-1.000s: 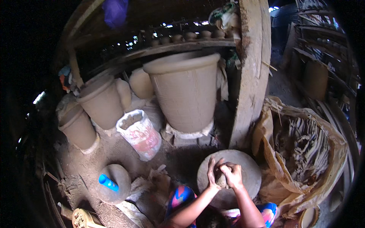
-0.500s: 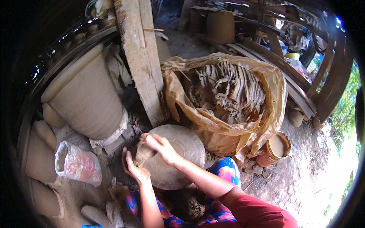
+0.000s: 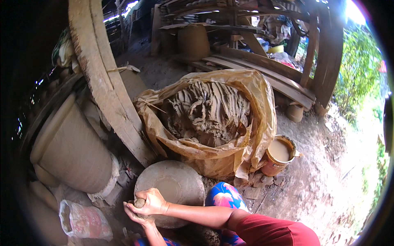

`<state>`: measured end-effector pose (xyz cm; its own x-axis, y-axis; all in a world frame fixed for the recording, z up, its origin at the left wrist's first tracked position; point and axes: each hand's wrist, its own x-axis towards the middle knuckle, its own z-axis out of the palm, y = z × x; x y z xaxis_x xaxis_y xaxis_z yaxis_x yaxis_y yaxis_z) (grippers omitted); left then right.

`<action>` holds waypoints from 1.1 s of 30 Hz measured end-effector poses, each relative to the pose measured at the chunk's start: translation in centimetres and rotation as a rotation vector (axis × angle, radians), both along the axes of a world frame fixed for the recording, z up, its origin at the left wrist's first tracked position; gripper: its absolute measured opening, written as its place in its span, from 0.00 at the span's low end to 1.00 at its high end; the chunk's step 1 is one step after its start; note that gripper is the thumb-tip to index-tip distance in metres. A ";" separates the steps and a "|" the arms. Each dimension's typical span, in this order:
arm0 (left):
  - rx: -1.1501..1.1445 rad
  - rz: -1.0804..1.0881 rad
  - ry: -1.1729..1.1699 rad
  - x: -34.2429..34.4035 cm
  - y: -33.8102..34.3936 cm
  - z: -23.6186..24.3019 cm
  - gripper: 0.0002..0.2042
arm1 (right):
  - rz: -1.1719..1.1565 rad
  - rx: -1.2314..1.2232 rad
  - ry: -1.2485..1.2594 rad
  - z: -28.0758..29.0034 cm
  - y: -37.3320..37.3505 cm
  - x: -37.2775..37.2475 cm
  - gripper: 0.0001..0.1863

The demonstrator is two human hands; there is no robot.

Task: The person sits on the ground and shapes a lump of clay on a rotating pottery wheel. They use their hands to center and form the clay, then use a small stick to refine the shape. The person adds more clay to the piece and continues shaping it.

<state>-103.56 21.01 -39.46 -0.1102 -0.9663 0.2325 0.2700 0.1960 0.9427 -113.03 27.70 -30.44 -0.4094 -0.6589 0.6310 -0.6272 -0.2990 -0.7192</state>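
My right hand (image 3: 152,202) is closed round a grey-brown lump of clay (image 3: 139,202) at the near left edge of the round grey wheel head (image 3: 170,184). My left hand (image 3: 137,214) cups the lump from below, its fingers curled against it and partly hidden by the right. Beyond the wheel, a big crumpled brown plastic sack (image 3: 258,102) holds ridged wet clay (image 3: 209,106). A bucket of muddy water (image 3: 280,150) stands to its right.
A wooden post (image 3: 102,78) rises left of the sack. A large unfired pot (image 3: 78,147) and a white sack (image 3: 85,221) are at the left. Planks (image 3: 266,78) and small pots (image 3: 294,112) lie at the back right, near a bright opening with plants (image 3: 353,65).
The view has swung right, from the row of pots toward the clay sack and opening. Both hands, still round the lump, have shifted to the wheel's near left edge and closed more tightly together.
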 end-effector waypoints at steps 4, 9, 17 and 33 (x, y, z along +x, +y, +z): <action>0.136 -0.748 0.654 0.6 1.4 3.3 0.32 | 0.106 0.072 -0.216 0.7 -0.4 -2.2 0.24; -0.075 -0.451 0.341 -0.3 -0.3 1.3 0.31 | 0.443 0.106 -0.038 0.0 -0.4 -1.1 0.51; 0.109 -0.033 0.614 -0.1 0.3 1.4 0.27 | 0.427 0.191 -0.263 -1.0 -0.6 -0.7 0.24; 0.146 0.012 0.206 0.6 0.5 3.7 0.24 | 0.180 -0.034 -0.034 0.1 -1.5 -1.0 0.42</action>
